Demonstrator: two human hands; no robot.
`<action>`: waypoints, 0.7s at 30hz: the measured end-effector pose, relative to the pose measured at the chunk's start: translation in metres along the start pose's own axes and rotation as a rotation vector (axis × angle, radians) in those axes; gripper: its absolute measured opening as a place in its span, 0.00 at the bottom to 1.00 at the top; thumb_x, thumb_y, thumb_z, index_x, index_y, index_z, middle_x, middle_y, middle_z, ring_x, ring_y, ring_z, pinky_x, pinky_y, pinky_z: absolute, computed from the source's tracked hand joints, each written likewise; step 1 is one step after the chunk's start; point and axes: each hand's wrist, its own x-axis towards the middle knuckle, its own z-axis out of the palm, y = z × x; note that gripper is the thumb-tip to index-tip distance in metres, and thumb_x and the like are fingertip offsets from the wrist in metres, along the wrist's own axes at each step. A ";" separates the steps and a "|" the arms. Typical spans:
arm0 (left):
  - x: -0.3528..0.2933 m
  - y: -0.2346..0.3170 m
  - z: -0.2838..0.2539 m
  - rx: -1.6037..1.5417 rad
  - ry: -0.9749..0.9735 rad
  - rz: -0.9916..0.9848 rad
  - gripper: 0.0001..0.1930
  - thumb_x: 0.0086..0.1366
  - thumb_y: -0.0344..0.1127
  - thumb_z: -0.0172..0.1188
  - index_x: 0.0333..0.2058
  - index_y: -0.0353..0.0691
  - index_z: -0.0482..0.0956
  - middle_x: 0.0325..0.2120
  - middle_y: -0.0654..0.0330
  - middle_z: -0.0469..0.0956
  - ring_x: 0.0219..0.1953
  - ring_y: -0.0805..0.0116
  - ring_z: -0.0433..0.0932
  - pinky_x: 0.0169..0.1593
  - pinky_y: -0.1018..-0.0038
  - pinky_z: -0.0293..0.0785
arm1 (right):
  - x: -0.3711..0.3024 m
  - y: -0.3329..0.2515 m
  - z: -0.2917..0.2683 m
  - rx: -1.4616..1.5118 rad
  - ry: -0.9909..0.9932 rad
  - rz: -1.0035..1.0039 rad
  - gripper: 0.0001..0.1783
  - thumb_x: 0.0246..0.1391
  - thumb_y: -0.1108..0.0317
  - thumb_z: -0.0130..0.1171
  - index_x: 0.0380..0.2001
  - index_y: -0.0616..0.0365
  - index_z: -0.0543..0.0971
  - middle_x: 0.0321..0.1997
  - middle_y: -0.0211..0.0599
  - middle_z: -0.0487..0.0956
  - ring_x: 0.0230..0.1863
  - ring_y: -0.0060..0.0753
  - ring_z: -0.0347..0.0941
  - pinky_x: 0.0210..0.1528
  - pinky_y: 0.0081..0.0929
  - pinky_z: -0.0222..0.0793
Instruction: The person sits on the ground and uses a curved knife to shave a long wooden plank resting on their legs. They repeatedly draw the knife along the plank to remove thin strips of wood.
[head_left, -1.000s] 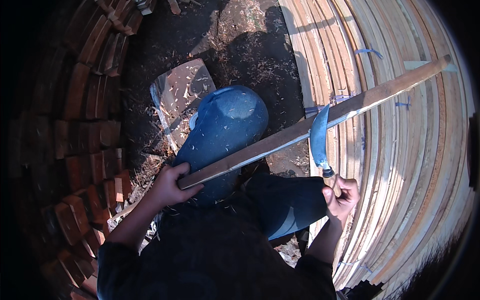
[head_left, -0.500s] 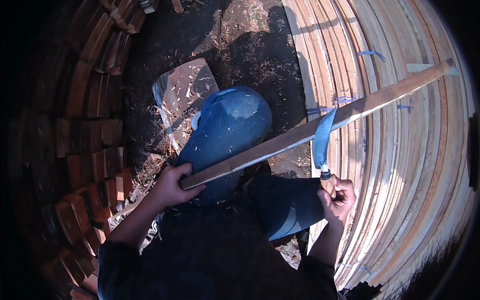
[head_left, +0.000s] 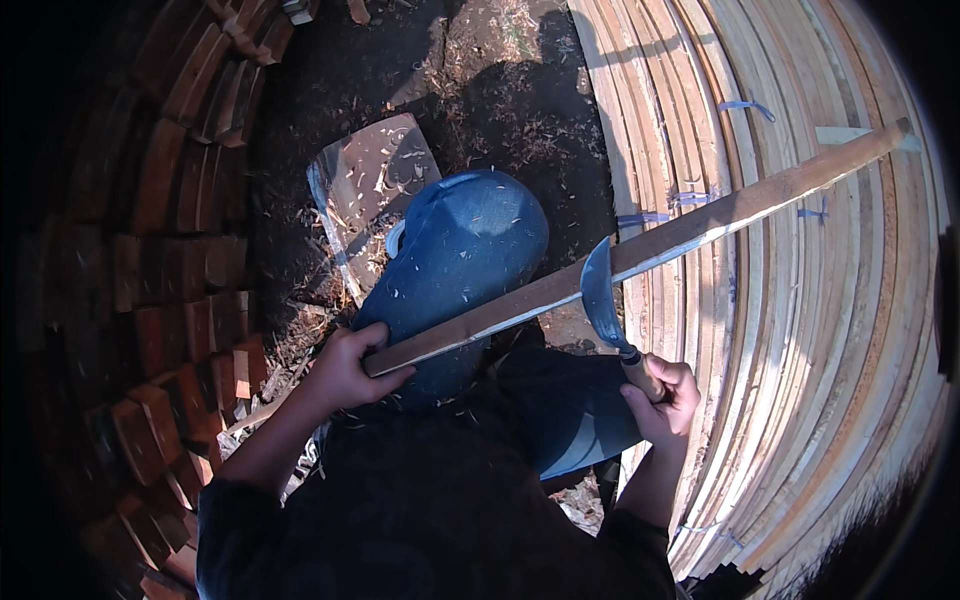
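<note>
My left hand (head_left: pixel 348 370) grips the near end of a long wooden slat (head_left: pixel 640 250), which slants up to the right across my blue-trousered knee (head_left: pixel 460 260). My right hand (head_left: pixel 662 397) is closed on the wooden handle of a curved-bladed knife (head_left: pixel 600 295). Its wide metal blade rests against the slat's lower edge about midway along. The slat's far end (head_left: pixel 890 135) lies over the stacked boards.
A large stack of pale wooden slats (head_left: pixel 800 330), some bound with blue strips, fills the right side. Reddish wood blocks (head_left: pixel 170 260) are piled in a wall at the left. A shiny sheet (head_left: pixel 370 190) strewn with shavings lies on the dark ground beyond my knee.
The blade has slid a little down the slat toward me, and my right hand has drawn back slightly. The left hand keeps its hold.
</note>
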 end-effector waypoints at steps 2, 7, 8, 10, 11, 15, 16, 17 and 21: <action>0.002 0.003 -0.002 0.023 0.024 0.036 0.19 0.46 0.39 0.72 0.19 0.39 0.66 0.11 0.56 0.71 0.16 0.64 0.76 0.22 0.72 0.68 | 0.013 -0.013 -0.011 -0.024 -0.031 -0.192 0.25 0.44 0.78 0.68 0.47 0.59 0.71 0.30 0.44 0.77 0.27 0.23 0.72 0.28 0.20 0.66; 0.002 0.003 -0.002 0.019 0.003 0.003 0.19 0.46 0.39 0.72 0.19 0.39 0.66 0.11 0.57 0.70 0.16 0.64 0.76 0.23 0.72 0.68 | 0.004 -0.001 0.000 0.209 0.115 -0.028 0.21 0.48 0.70 0.67 0.43 0.60 0.69 0.29 0.35 0.74 0.27 0.19 0.68 0.31 0.20 0.66; 0.002 0.004 -0.001 0.019 0.004 0.019 0.19 0.46 0.39 0.72 0.19 0.39 0.66 0.11 0.57 0.70 0.16 0.64 0.76 0.23 0.72 0.68 | 0.002 -0.001 0.000 0.115 -0.071 -0.019 0.19 0.47 0.76 0.66 0.43 0.63 0.71 0.28 0.36 0.75 0.29 0.20 0.69 0.34 0.21 0.68; -0.002 0.002 0.001 0.014 0.007 0.037 0.19 0.47 0.39 0.72 0.19 0.39 0.66 0.11 0.57 0.70 0.16 0.65 0.76 0.22 0.72 0.68 | 0.005 -0.007 0.000 0.222 0.191 -0.053 0.19 0.48 0.69 0.68 0.41 0.60 0.71 0.31 0.35 0.75 0.27 0.19 0.69 0.33 0.21 0.65; -0.001 0.000 0.000 0.015 0.002 0.017 0.19 0.47 0.39 0.72 0.19 0.39 0.66 0.11 0.57 0.70 0.16 0.65 0.76 0.22 0.72 0.68 | 0.014 -0.010 0.003 0.470 0.325 -0.072 0.20 0.48 0.70 0.68 0.43 0.60 0.71 0.32 0.38 0.77 0.27 0.23 0.72 0.32 0.22 0.68; -0.001 0.002 0.001 0.001 0.002 0.007 0.20 0.46 0.39 0.72 0.19 0.39 0.66 0.11 0.57 0.70 0.16 0.66 0.76 0.22 0.72 0.68 | 0.015 -0.003 0.001 0.083 -0.024 -0.196 0.24 0.45 0.72 0.70 0.45 0.59 0.71 0.32 0.42 0.79 0.26 0.23 0.74 0.23 0.23 0.66; -0.001 0.003 0.001 -0.004 0.012 0.026 0.20 0.46 0.39 0.72 0.19 0.39 0.66 0.11 0.57 0.70 0.16 0.66 0.76 0.22 0.72 0.68 | 0.023 -0.008 -0.001 0.076 -0.120 -0.278 0.24 0.45 0.73 0.69 0.45 0.59 0.70 0.32 0.42 0.79 0.26 0.24 0.74 0.23 0.23 0.67; 0.003 0.003 -0.002 0.005 0.009 0.021 0.20 0.46 0.39 0.72 0.19 0.39 0.66 0.12 0.57 0.71 0.16 0.65 0.76 0.22 0.72 0.68 | 0.031 -0.013 -0.003 0.068 -0.216 -0.360 0.24 0.45 0.73 0.69 0.45 0.60 0.70 0.33 0.41 0.78 0.27 0.25 0.74 0.23 0.23 0.68; -0.002 -0.001 0.004 -0.010 -0.003 -0.012 0.19 0.46 0.39 0.72 0.19 0.39 0.67 0.12 0.57 0.71 0.16 0.65 0.76 0.22 0.72 0.68 | 0.020 -0.015 -0.002 0.171 0.092 -0.108 0.21 0.46 0.74 0.68 0.44 0.59 0.71 0.33 0.40 0.78 0.32 0.26 0.75 0.33 0.22 0.69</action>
